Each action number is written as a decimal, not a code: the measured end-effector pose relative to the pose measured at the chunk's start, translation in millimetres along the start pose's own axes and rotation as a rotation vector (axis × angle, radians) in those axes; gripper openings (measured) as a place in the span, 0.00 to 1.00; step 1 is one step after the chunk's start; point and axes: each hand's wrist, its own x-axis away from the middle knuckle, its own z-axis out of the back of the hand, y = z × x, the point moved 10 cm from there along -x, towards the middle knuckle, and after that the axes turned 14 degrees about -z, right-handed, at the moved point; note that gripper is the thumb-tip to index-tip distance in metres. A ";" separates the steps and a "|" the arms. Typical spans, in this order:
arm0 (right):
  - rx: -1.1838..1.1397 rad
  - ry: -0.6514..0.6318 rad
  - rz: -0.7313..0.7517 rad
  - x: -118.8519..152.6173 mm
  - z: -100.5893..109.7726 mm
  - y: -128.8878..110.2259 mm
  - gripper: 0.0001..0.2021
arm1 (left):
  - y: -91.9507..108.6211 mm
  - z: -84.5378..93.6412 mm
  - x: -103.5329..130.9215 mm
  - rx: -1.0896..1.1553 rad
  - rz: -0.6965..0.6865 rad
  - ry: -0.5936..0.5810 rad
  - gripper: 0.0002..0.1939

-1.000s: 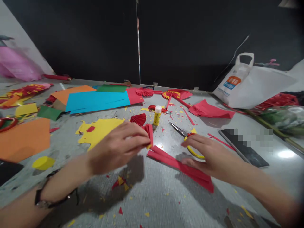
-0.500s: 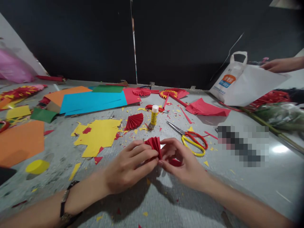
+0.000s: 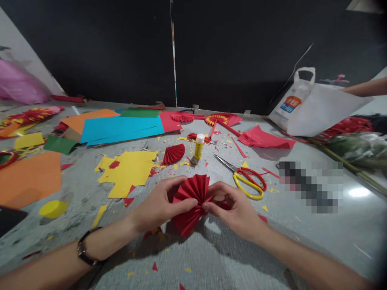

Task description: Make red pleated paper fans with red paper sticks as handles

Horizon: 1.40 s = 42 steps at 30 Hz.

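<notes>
A pleated red paper fan (image 3: 193, 189), spread wide, is held between both hands above the grey floor. My left hand (image 3: 163, 203) grips its left side, thumb pressed near the centre where the folds meet. Thumb and fingers of my right hand (image 3: 232, 207) pinch the fan close to that centre from the right. Just beyond the hands stands a glue stick (image 3: 198, 147) with a white cap, beside a smaller red folded fan (image 3: 173, 154). Scissors (image 3: 246, 177) with red and yellow handles lie to the right, blades apart.
Cut yellow paper (image 3: 130, 171), blue paper (image 3: 121, 129) and orange paper (image 3: 33, 175) lie to the left. A fan with a yellow-patterned edge (image 3: 216, 119) is near the black wall (image 3: 242, 52). Another person's arm (image 3: 365, 87) reaches by a white bag (image 3: 298, 100) at right. Scraps are scattered around.
The red fan has opened out from a narrow bunched shape into a wide spread. My left hand has shifted left, its thumb now on top. The other person's hand has moved behind the bag.
</notes>
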 end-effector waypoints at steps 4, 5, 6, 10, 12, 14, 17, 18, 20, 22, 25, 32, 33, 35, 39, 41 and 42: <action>0.053 -0.038 -0.003 3.7 -5.1 -0.8 0.14 | 2.5 0.0 0.2 -0.091 -0.023 -0.011 0.16; 0.089 -0.056 0.004 5.5 -6.8 -3.1 0.14 | 2.5 -0.6 0.5 -0.087 -0.018 -0.012 0.16; 0.138 -0.067 0.022 7.1 -7.2 -7.3 0.13 | 1.8 -2.0 1.1 -0.060 -0.006 -0.015 0.16; 0.378 0.152 0.198 -1.5 22.8 -43.9 0.12 | -1.7 -8.2 4.1 0.144 0.052 -0.021 0.17; 0.428 0.374 0.265 -19.5 51.6 -63.6 0.12 | -1.2 -8.8 4.5 0.203 0.054 -0.032 0.18; 0.445 0.436 0.266 -52.3 65.7 -71.6 0.19 | -0.2 -7.3 4.0 0.233 0.041 -0.044 0.18; 0.494 0.474 0.206 -107.6 70.4 -69.5 0.32 | -0.5 -3.9 3.2 0.286 0.019 -0.039 0.18; 0.518 0.460 0.179 -123.8 66.2 -66.3 0.31 | -1.8 -3.2 3.2 0.304 0.019 -0.032 0.18; 0.578 0.399 0.136 -147.5 50.7 -60.1 0.20 | -6.0 -3.5 4.1 0.347 0.031 -0.019 0.18; 0.640 0.374 0.122 -156.9 34.6 -59.5 0.12 | -10.1 -7.1 5.6 0.411 0.050 -0.021 0.19; 0.754 0.380 0.138 -154.6 10.9 -70.8 0.11 | -13.5 -13.6 7.9 0.484 0.074 -0.041 0.19; 1.082 0.271 0.078 -170.8 -53.2 -89.4 0.26 | -14.4 -21.1 10.5 0.518 0.114 -0.092 0.19; 1.122 0.259 0.061 -175.5 -59.0 -88.7 0.26 | -14.1 -20.9 10.4 0.517 0.111 -0.092 0.19; 1.199 0.231 0.031 -182.0 -66.6 -85.8 0.21 | -14.5 -19.6 10.1 0.515 0.107 -0.084 0.19; 1.325 0.154 0.052 -174.8 -66.5 -81.1 0.17 | -16.4 -19.3 10.8 0.524 0.107 -0.082 0.19; 1.369 0.099 0.106 -161.8 -60.0 -78.9 0.17 | -15.7 -21.4 11.5 0.533 0.104 -0.100 0.18; 1.387 0.071 0.132 -154.1 -54.8 -77.2 0.16 | -15.1 -22.3 11.8 0.536 0.102 -0.108 0.18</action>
